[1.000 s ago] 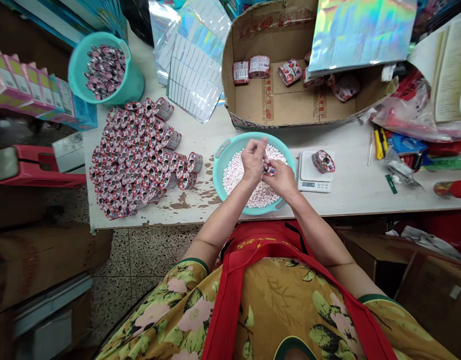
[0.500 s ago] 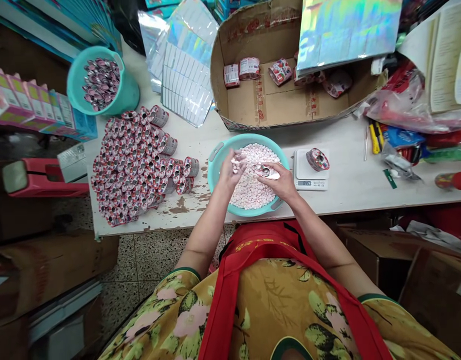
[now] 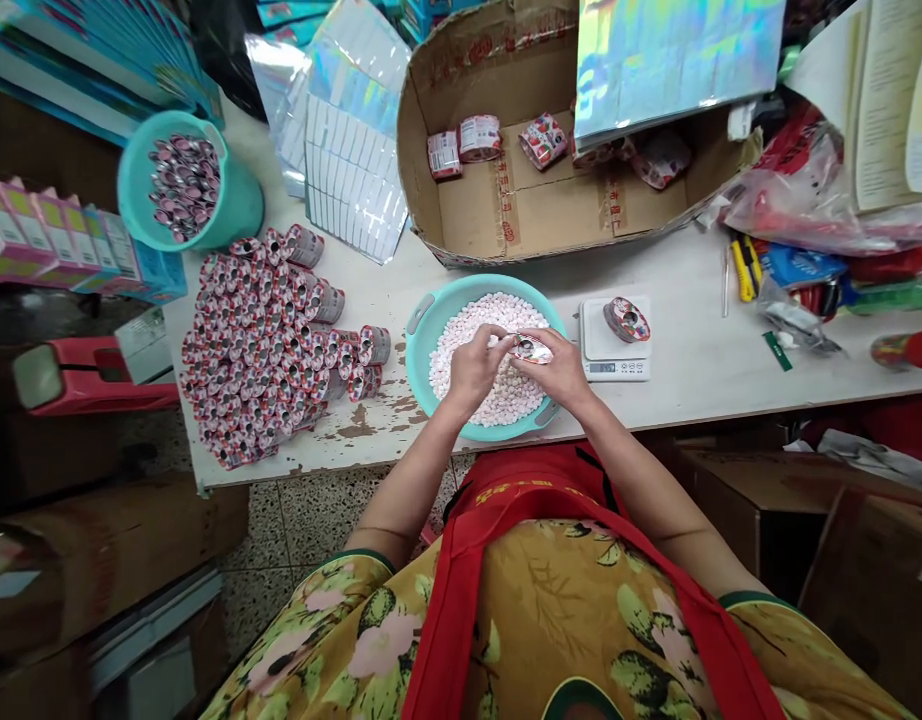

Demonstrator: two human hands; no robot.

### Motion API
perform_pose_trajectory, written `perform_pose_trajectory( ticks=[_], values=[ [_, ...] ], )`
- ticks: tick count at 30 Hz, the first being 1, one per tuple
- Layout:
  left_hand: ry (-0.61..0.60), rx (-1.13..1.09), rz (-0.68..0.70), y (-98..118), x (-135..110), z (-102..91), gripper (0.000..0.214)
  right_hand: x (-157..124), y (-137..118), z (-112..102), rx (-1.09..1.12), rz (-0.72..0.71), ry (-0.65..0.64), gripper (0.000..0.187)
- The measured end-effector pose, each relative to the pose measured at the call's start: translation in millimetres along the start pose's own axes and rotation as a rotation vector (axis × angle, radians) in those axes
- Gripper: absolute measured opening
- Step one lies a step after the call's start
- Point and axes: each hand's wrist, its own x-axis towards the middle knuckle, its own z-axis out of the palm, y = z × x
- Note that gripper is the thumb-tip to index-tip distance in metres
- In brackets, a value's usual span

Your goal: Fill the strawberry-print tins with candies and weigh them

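A teal basin (image 3: 423, 330) full of small white and pink candies (image 3: 476, 315) sits at the table's front edge. Over it, my right hand (image 3: 562, 370) grips a small open tin (image 3: 531, 347). My left hand (image 3: 474, 368) is closed beside the tin, fingertips at its mouth, apparently pinching candies, though what is in them is hidden. Another small printed tin (image 3: 626, 318) rests on a white digital scale (image 3: 615, 350) just right of the basin.
A large pile of printed tins (image 3: 266, 335) covers the table's left. A teal bucket (image 3: 240, 205) of lids stands behind it. An open cardboard box (image 3: 506, 200) with a few tins lies behind the basin. Holographic sheets, tools and bags clutter the back and right.
My left hand lifted away from the tin to the basin's left side with candies in it, then came back to the tin's mouth. The right hand kept hold of the tin.
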Motion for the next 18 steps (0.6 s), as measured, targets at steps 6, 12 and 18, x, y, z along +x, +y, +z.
perform_pose_trajectory(
  ticks=[6,12,18],
  values=[
    [0.011,0.036,-0.009,-3,15,4.8,0.018,-1,-4,5,-0.038,0.062,0.017,0.041],
    [-0.141,-0.597,-0.439,-27,42,-16.5,0.022,-22,-3,-35,0.125,0.105,0.117,0.044],
    [-0.451,-0.491,-0.467,4,55,40.2,0.021,-61,39,-109,0.19,0.251,0.476,0.056]
  ],
)
